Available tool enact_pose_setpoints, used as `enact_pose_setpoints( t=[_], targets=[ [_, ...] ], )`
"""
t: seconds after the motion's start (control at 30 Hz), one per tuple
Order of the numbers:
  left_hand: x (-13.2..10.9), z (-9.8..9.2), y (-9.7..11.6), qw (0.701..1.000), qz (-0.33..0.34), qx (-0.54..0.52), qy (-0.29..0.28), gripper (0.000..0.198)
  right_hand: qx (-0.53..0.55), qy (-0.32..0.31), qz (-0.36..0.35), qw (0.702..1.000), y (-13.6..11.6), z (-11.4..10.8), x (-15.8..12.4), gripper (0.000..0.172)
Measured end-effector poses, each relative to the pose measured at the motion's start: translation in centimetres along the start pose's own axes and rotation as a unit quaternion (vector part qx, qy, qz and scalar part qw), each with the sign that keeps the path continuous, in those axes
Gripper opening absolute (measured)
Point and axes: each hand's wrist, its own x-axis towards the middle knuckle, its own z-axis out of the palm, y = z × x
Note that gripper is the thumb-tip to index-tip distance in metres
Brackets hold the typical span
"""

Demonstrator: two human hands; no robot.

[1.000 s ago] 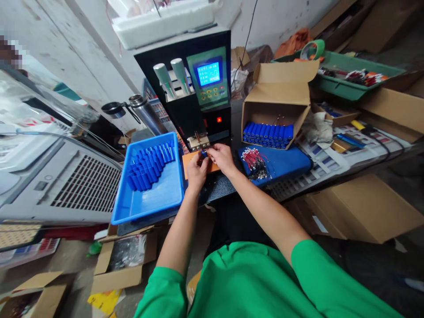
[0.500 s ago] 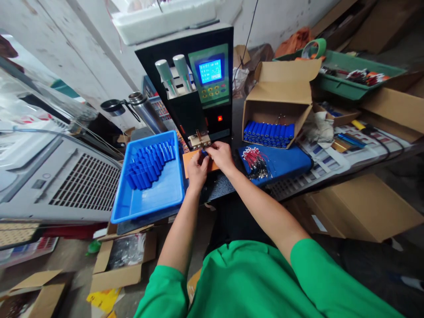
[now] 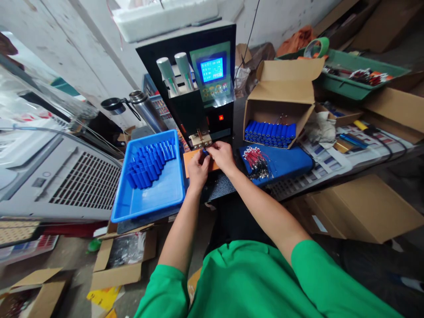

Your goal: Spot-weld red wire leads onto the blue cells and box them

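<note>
My left hand and my right hand meet over an orange pad just under the electrode head of a black spot welder. Both hands pinch a small blue battery cell, of which only a tip shows between the fingertips. To the left lies a blue tray holding several blue cells. To the right a bundle of red wires rests on a blue pad.
An open cardboard box holds rows of blue cells. A steel flask stands left of the welder. A green tray sits at the far right. Cardboard boxes and a grey appliance crowd the sides.
The hands stay pinched on the cell under the electrodes. The whole view has shifted slightly; nothing else has moved.
</note>
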Motion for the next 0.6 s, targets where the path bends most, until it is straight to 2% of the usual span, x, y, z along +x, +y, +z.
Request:
enact_pose_setpoints(
  t=[0.33, 0.6],
  targets=[
    [-0.04, 0.05, 0.11, 1.0, -0.004, 0.011, 0.005, 0.02, -0.001, 0.005, 0.01, 1.0, 0.16, 0.24, 0.29, 0.015],
    [-0.14, 0.1, -0.02, 1.0, -0.004, 0.016, 0.006, 0.023, 0.006, -0.002, 0.006, 1.0, 0.39, 0.28, 0.2, 0.016]
  ],
)
